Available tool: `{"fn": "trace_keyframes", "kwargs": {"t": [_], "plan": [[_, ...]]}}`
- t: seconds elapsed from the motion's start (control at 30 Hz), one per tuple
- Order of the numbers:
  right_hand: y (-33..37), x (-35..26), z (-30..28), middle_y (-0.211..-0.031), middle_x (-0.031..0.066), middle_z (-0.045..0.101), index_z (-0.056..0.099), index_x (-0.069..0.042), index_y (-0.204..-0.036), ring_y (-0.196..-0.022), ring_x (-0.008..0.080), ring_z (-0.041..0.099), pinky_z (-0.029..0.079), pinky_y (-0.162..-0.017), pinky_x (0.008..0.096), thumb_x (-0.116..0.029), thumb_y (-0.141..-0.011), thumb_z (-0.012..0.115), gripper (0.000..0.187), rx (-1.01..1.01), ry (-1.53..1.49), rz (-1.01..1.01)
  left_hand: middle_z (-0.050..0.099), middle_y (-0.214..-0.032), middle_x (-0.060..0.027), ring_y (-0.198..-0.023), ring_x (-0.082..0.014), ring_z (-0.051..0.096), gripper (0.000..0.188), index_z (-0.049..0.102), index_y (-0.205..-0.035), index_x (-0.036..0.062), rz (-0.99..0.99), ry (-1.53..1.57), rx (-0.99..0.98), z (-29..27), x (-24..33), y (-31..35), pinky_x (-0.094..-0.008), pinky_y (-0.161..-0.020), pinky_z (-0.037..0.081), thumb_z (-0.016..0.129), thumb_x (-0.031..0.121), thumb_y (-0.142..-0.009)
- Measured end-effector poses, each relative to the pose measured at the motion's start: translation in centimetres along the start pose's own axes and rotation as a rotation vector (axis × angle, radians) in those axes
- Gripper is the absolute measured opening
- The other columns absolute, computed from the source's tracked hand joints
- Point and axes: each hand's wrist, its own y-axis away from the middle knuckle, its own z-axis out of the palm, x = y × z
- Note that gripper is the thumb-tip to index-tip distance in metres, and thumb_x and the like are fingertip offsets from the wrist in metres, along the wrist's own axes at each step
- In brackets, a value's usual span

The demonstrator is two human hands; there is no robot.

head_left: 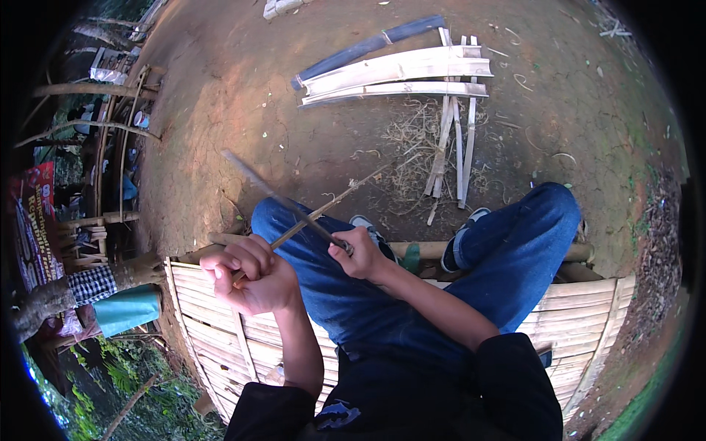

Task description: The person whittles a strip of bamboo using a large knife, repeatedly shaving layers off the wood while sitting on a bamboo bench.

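My left hand (pixel 259 281) is closed around one end of a thin bamboo stick (pixel 335 201), which points away to the upper right over my left knee. A long-bladed knife (pixel 256 181) is gripped in my right hand (pixel 357 254), its blade slanting up to the left. Blade and stick cross just above my left thigh; whether they touch I cannot tell. The stick's far part looks rough and frayed. The knife's handle is mostly hidden by my fingers.
I sit on a bamboo-slat bench (pixel 209 312). Ahead on the dirt ground lie split bamboo pieces (pixel 397 70), a dark bamboo length (pixel 371 47), narrow strips (pixel 460 151) and curly shavings (pixel 408 136). At left stand a pole structure (pixel 95 92), a teal cloth (pixel 126 310) and a red banner (pixel 37 228).
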Motion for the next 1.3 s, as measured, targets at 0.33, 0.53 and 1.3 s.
{"fn": "trace_keyframes", "kwargs": {"t": [0.33,0.53,1.3], "plan": [[1.1,1.3,-0.6,-0.051,0.0125,0.053,0.056,0.004,-0.063,-0.051,0.0203,0.056,0.042,-0.053,0.0359,-0.045,-0.091,0.047,0.057,0.029,-0.026,0.378,0.024,-0.043,0.0020,-0.035,-0.0084,0.018,0.023,0.038,-0.070,0.0099,0.011,-0.055,0.098,-1.2,-0.3,-1.5,-0.0247,-0.035,0.018,0.038,0.024,-0.089],[-0.5,-2.6,-0.6,-0.050,0.0178,0.046,0.057,0.005,-0.066,-0.049,0.0197,0.055,0.040,-0.050,0.0348,-0.034,-0.089,0.053,0.046,-0.124,-0.011,0.018,0.022,-0.044,0.0025,-0.036,-0.0082,0.015,0.022,0.035,-0.069,0.0105,-0.029,-0.015,-0.012,-0.3,-0.3,-0.4,-0.0256,-0.037,0.015,0.040,0.021,-0.087],[2.4,7.6,0.3,-0.045,0.0084,0.043,0.051,0.001,-0.058,-0.042,0.0161,0.047,0.036,-0.044,0.0325,-0.041,-0.091,0.048,0.053,0.103,-0.189,0.255,0.019,-0.048,0.0035,-0.041,-0.0083,0.016,0.034,0.032,-0.065,0.0120,0.014,-0.133,0.200,3.1,-1.5,-1.1,-0.0254,-0.041,0.016,0.039,0.028,-0.095]]}}
